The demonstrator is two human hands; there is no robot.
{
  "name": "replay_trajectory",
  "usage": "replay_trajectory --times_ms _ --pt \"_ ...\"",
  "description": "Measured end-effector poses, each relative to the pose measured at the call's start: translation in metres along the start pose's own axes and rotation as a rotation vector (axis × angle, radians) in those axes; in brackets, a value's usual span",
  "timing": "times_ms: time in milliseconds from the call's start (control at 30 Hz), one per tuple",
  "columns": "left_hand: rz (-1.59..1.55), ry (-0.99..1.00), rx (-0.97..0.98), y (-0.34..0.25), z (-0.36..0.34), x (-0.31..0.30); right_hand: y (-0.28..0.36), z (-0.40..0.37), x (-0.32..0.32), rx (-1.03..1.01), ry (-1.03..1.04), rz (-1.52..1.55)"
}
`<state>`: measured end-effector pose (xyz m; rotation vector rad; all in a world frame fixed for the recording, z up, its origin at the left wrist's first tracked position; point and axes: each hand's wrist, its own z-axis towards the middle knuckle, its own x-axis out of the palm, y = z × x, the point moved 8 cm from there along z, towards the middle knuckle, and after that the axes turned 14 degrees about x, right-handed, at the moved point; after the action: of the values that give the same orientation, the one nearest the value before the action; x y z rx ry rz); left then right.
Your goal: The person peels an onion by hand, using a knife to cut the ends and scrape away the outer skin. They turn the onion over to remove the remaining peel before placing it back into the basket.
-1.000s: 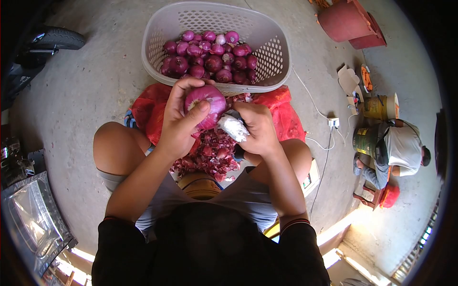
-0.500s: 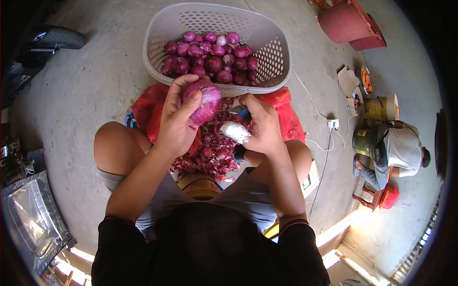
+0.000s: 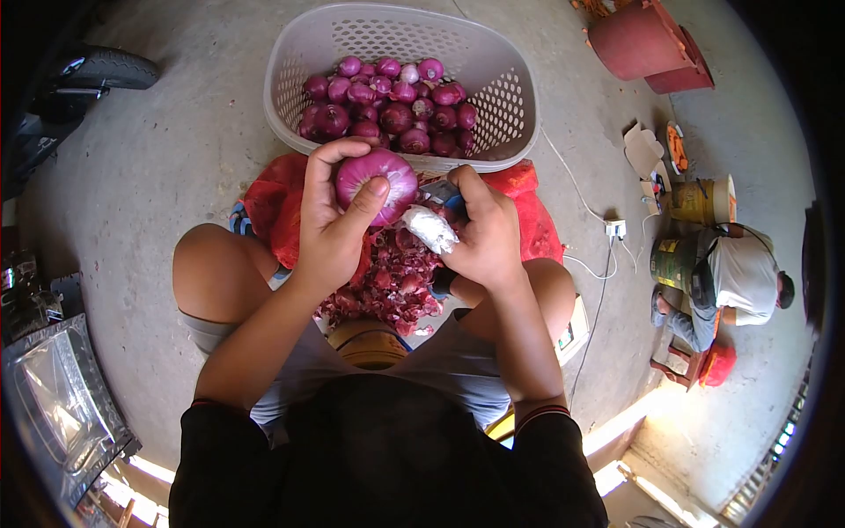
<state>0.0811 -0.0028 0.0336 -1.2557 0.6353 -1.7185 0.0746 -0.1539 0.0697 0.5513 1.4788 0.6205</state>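
Note:
A large purple-red onion (image 3: 387, 180) is gripped in my left hand (image 3: 330, 233), fingers behind it and thumb across its front. My right hand (image 3: 484, 233) is closed around a small knife (image 3: 442, 189); only a grey blade and a bit of blue show past the fingers. White wrapping covers the right thumb (image 3: 430, 229), whose tip is close to the onion's lower right side. Below both hands lies a heap of red onion skins (image 3: 400, 282) on red mesh sacking (image 3: 277, 211).
Ahead stands a grey plastic basket (image 3: 519, 97) holding many onions (image 3: 396, 116). A yellow bucket (image 3: 365, 343) sits between my legs. To the right are a white cable with a socket block (image 3: 614, 229), an open carton (image 3: 642, 151), buckets, and another person (image 3: 739, 277) seated bent over.
The onion has turned in my left hand, so a pale-streaked end now faces up. Both hands have come closer together, with the wrapped thumb beside the onion.

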Motion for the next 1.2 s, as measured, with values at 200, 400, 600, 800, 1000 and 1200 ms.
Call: replay_trajectory --times_ms 200,400,600,800,1000,1200 --pt "-0.047 -0.007 -0.039 0.000 0.000 0.002 0.000 0.000 0.010 -0.138 0.103 -0.007" --pt "0.066 0.046 0.049 -0.005 0.001 0.002 0.002 0.000 0.008 -0.110 0.069 -0.019" --pt "0.178 0.073 0.129 -0.011 0.001 0.003 0.005 0.000 0.009 -0.108 0.051 -0.057" --pt "0.200 0.080 0.126 -0.011 0.001 0.003 0.003 0.000 0.014 -0.211 0.057 -0.018" --pt "0.118 0.050 0.056 -0.005 0.000 0.001 0.005 0.000 0.021 -0.309 0.155 -0.001" --pt "0.006 -0.014 -0.012 -0.003 0.001 0.000 0.002 0.001 0.016 -0.268 0.103 0.000"
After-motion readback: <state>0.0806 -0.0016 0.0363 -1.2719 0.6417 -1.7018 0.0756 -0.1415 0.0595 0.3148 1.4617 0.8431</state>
